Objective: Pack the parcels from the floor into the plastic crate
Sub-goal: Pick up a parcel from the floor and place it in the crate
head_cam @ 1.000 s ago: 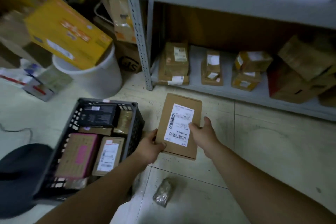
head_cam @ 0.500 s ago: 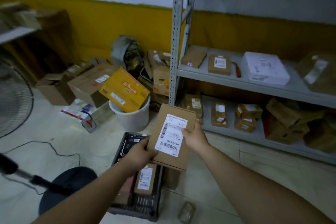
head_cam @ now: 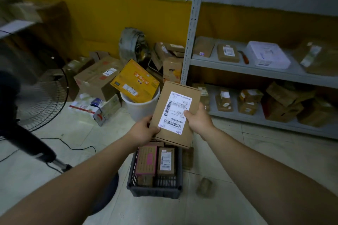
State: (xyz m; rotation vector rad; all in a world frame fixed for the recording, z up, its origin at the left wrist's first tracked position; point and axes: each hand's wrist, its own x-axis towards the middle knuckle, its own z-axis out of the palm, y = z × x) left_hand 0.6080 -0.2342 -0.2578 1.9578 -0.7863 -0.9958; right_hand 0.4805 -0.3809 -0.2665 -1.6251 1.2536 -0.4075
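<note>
Raising flat brown parcel [head_cam: 175,115], person now holds it above far end of plastic crate [head_cam: 155,191]; second ago it hung low, right of crate. Fingers of left hand [head_cam: 144,131] curl round near-left corner; right hand [head_cam: 199,122] grips right edge. Crate already carries pink parcel [head_cam: 146,160] and others; lowering in likely remains.

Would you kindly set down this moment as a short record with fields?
Held: labelled cardboard parcel, over the far end of the crate
Left hand: grips the parcel's lower left edge
Right hand: grips its right edge
Crate: dark plastic, on the floor, holds a pink parcel and a brown parcel side by side
Beside it: small wrapped parcel, right of the crate
</note>
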